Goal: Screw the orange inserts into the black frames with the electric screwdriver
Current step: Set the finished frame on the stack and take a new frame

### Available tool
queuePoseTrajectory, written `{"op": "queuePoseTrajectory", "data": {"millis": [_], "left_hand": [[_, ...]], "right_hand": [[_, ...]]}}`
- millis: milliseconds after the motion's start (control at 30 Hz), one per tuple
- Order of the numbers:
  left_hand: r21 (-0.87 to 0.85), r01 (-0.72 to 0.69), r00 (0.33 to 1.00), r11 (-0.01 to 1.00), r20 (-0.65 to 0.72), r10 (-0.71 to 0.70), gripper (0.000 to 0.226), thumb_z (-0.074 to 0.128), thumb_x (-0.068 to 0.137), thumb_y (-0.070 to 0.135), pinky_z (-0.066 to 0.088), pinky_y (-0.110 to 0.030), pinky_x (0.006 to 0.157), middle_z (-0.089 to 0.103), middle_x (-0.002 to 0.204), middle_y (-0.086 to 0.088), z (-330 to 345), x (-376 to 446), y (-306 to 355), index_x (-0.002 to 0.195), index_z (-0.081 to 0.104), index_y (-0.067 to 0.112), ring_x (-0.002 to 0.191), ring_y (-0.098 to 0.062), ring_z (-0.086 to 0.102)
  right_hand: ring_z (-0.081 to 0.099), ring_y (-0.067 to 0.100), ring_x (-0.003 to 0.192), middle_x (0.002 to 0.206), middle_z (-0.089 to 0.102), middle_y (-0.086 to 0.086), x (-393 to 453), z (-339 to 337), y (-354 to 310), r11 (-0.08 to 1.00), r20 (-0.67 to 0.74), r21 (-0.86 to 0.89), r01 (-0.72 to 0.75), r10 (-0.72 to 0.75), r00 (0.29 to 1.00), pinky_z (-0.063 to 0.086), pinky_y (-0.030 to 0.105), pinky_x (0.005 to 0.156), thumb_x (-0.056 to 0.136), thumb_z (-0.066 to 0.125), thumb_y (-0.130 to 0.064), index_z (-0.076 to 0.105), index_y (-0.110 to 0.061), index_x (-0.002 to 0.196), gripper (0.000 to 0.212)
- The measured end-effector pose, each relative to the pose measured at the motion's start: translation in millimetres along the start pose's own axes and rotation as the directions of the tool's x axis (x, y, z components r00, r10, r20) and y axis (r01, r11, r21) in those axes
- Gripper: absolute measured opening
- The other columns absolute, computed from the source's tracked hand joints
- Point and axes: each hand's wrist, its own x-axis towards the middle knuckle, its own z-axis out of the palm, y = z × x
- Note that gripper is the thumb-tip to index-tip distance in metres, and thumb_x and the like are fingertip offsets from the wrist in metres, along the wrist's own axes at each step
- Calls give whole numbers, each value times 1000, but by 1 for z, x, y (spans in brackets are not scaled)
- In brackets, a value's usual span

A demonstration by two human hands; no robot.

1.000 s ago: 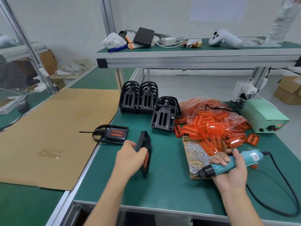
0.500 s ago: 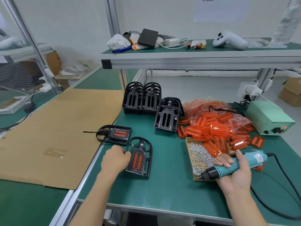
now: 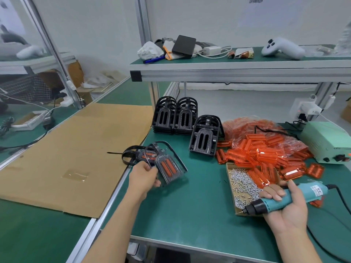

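Note:
My left hand [image 3: 144, 177] grips a black frame with orange inserts [image 3: 168, 167], lifted and tilted above the green table. Just behind it lies another finished frame [image 3: 133, 155] at the table's left edge. My right hand [image 3: 286, 207] holds the teal electric screwdriver [image 3: 281, 199], bit pointing left over a cardboard tray of screws [image 3: 241, 182]. Empty black frames stand in stacks [image 3: 174, 115], with one more stack [image 3: 206, 135] in front. Loose orange inserts [image 3: 266, 151] are heaped to the right.
A pale green power supply [image 3: 326, 141] sits at the far right, its cable [image 3: 340, 198] running to the screwdriver. A brown cardboard sheet [image 3: 76, 149] covers the left bench. A shelf [image 3: 237, 67] overhead carries a controller, a charger and small items.
My left hand laid the frame flat on the table, then picked it up and carried it left toward the finished frame. My right hand kept hold of the screwdriver.

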Motion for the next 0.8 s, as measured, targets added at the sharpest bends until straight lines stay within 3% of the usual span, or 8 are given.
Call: {"op": "queuePoseTrajectory", "data": {"millis": [100, 200, 367, 467, 533, 633, 700, 800], "left_hand": [[-246, 69, 988, 967, -118, -100, 8, 57, 97, 5, 60, -38, 57, 75, 81, -21, -2, 21, 9, 89, 56, 5, 51, -25, 71], [-453, 137, 962, 881, -151, -227, 15, 52, 99, 4, 56, -27, 48, 74, 98, -10, -5, 45, 15, 112, 59, 4, 58, -27, 75], [-547, 229, 908, 805, -178, -379, 20, 49, 95, 1, 51, -28, 50, 70, 111, -7, -5, 63, 14, 115, 54, 3, 54, -27, 73], [-538, 245, 882, 807, -222, -415, 6, 50, 94, 3, 52, -30, 54, 71, 97, -2, 0, 62, 11, 92, 52, 8, 45, -22, 70], [-501, 234, 877, 833, -262, -404, 12, 52, 94, 6, 54, -33, 58, 72, 84, -2, 4, 61, 7, 84, 50, 13, 48, -21, 71], [-464, 208, 885, 861, -287, -367, 7, 53, 94, 10, 55, -32, 64, 72, 64, 0, 8, 61, 5, 88, 52, 11, 50, -19, 72], [-444, 196, 889, 874, -297, -350, 4, 53, 94, 11, 51, -29, 59, 72, 65, -1, 11, 59, 5, 95, 56, 8, 51, -19, 73], [-433, 181, 898, 883, -294, -328, 11, 53, 94, 11, 51, -31, 66, 69, 60, 2, 16, 58, 4, 101, 58, 4, 54, -21, 74]], "right_hand": [[36, 2, 52, 62, 36, -14, 0, 0, 0, 1000, -9, -8, -7, 7, 1000, 41, 17, 55, 104, 53, -35, 58, -25, 79, 28], [36, 2, 53, 63, 36, -14, 0, -1, 0, 1000, -4, -9, -5, 5, 1000, 41, 17, 55, 105, 53, -35, 58, -25, 79, 28], [36, 1, 52, 61, 36, -14, -1, 1, 0, 1000, -10, -18, 9, -9, 1000, 41, 17, 54, 105, 52, -34, 59, -25, 77, 30], [36, 1, 53, 61, 36, -14, -2, 3, 0, 1000, -17, -25, 3, -4, 1000, 41, 17, 54, 105, 52, -34, 57, -25, 77, 30], [35, 2, 52, 61, 36, -13, -3, 4, 0, 1000, -21, -22, 1, -1, 1000, 40, 16, 54, 106, 51, -34, 57, -25, 77, 30], [35, 2, 51, 61, 36, -13, -4, 5, -1, 1000, -28, -20, 0, -1, 1000, 39, 16, 54, 106, 51, -34, 56, -24, 78, 30], [35, 2, 51, 61, 36, -13, -4, 5, -1, 1000, -31, -16, -5, 4, 1000, 39, 16, 54, 106, 51, -34, 56, -24, 78, 30], [36, 1, 51, 61, 36, -13, -4, 4, -2, 1000, -33, -9, -4, 4, 999, 40, 17, 54, 105, 52, -33, 57, -24, 77, 30]]}}
